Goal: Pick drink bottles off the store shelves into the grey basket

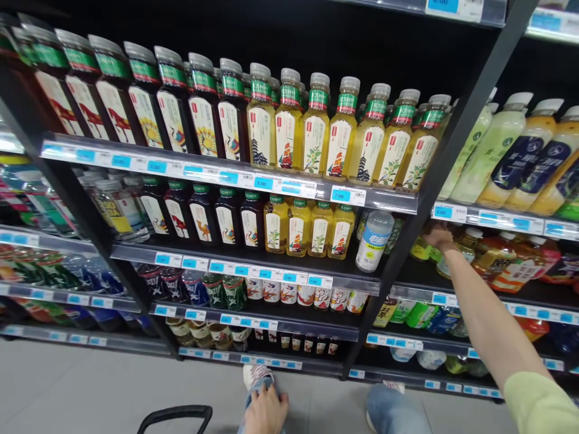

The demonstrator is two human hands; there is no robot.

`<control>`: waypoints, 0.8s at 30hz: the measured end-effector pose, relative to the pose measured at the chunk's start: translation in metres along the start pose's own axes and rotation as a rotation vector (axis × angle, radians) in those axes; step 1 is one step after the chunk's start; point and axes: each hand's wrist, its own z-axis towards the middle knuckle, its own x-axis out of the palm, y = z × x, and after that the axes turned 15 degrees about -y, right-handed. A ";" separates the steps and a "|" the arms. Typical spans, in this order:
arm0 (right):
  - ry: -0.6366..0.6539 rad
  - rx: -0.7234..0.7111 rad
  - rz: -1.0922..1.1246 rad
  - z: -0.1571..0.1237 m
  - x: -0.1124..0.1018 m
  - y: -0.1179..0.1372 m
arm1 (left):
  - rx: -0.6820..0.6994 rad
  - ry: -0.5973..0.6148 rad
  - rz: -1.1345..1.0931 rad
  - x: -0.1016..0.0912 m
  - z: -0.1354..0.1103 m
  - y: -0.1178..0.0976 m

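My right hand [439, 234] reaches into the second shelf of the right-hand bay, under a price rail. It is at the top of a bottle with a yellow-green label [420, 248]. Its fingers are in shadow and blurred, so whether they grip the bottle is unclear. Just to the right of it stands a clear-capped bottle [468, 246], partly behind my forearm. Low in the view, my left hand [266, 410] rests over my jeans-covered knee, fingers loosely apart and holding nothing.
Tea bottles [286, 129] line the top shelf, with shorter ones [296, 232] below. A white-and-blue bottle [374, 241] stands at that lower shelf's right end. A black upright [434, 157] divides the bays. On the floor at lower left is a black handle [176, 413].
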 end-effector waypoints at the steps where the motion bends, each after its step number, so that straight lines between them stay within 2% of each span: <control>1: 0.002 0.001 0.014 0.001 0.000 -0.001 | -0.003 0.006 0.001 0.000 0.001 0.000; 4: -0.045 0.008 0.073 0.000 0.001 -0.003 | -0.014 0.013 -0.003 -0.001 0.001 0.000; 6: -0.141 0.048 0.169 -0.007 0.002 -0.004 | -0.014 0.007 -0.013 -0.005 0.001 0.000; 10: -0.345 0.245 0.419 -0.037 0.009 -0.002 | -0.006 -0.001 -0.019 -0.010 -0.001 -0.002; 14: -0.350 0.393 0.576 -0.074 0.018 0.000 | -0.004 0.000 -0.007 -0.012 -0.001 -0.003; 16: -0.390 0.338 0.673 -0.091 0.018 0.001 | -0.008 -0.005 0.000 -0.011 -0.001 -0.003; 19: -0.448 0.107 0.822 -0.119 0.010 0.003 | -0.017 -0.008 0.000 -0.009 -0.001 -0.002; 22: -0.480 -0.086 0.840 -0.154 -0.003 0.010 | -0.034 0.003 -0.033 -0.006 -0.005 0.001; 24: -0.547 -0.126 0.803 -0.183 -0.011 0.014 | -0.046 0.008 -0.061 -0.005 -0.007 0.003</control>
